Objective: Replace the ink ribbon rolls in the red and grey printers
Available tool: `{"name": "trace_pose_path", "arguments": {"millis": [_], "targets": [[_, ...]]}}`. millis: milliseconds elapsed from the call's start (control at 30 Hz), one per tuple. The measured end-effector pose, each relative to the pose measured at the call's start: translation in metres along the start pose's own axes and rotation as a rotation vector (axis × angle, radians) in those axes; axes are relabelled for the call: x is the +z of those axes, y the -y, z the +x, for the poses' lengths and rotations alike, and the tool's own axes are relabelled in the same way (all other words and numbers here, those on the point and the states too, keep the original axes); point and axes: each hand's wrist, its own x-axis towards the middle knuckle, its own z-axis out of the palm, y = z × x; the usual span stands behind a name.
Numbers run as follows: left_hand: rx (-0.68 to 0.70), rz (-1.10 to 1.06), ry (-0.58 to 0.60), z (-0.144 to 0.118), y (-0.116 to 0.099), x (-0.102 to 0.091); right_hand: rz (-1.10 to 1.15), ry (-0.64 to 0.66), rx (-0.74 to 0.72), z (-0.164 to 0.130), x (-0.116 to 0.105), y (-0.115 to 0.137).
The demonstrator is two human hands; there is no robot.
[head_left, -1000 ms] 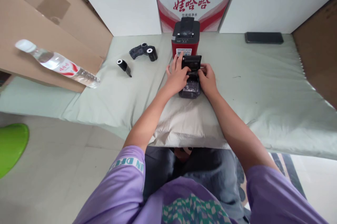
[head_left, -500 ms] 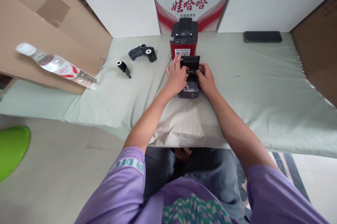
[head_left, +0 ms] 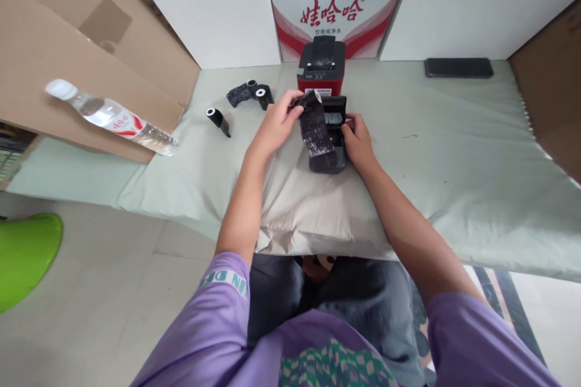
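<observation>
3 loose black rolls (head_left: 264, 97) lie on the cloth (head_left: 436, 157), left of the left hand (head_left: 278, 123), which pinches another black roll (head_left: 311, 100), its strip (head_left: 316, 134) hanging over an open black device (head_left: 327, 164). That roll looks light, firm where wound but limp along the strip, so best held round its winding; the right hand (head_left: 358, 137), apart from the left, touches the device's right side, grip unclear.

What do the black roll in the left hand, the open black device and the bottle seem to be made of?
Black roll: probably paper or thin film, slightly shiny; its loose strip hangs limp with pale marks.
Open black device: likely hard plastic, fairly smooth; its lid looks rigid and straight-edged.
Bottle: most likely clear plastic, glossy; light glints on its see-through wall.
</observation>
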Motion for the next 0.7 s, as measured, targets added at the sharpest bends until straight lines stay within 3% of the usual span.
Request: {"name": "trace_pose_path", "arguments": {"millis": [233, 300, 500, 600, 700], "targets": [[-0.238, -0.039, -0.347, 0.006, 0.045, -0.031, -0.004, -0.024, 0.02, 0.002, 0.002, 0.002], [-0.273, -0.07, -0.398, 0.01, 0.06, -0.038, -0.011, -0.021, 0.02, 0.002, 0.002, 0.002], [-0.26, 0.127, -0.228, 0.035, 0.098, -0.069, 0.003, -0.029, 0.019, 0.004, 0.003, 0.0], [-0.337, 0.272, -0.184, 0.051, 0.108, -0.08, 0.014, -0.024, 0.012, 0.005, 0.003, -0.002], [-0.439, 0.36, -0.113, 0.062, 0.115, -0.079, 0.011, -0.018, 0.008, 0.005, 0.003, -0.004]]}}
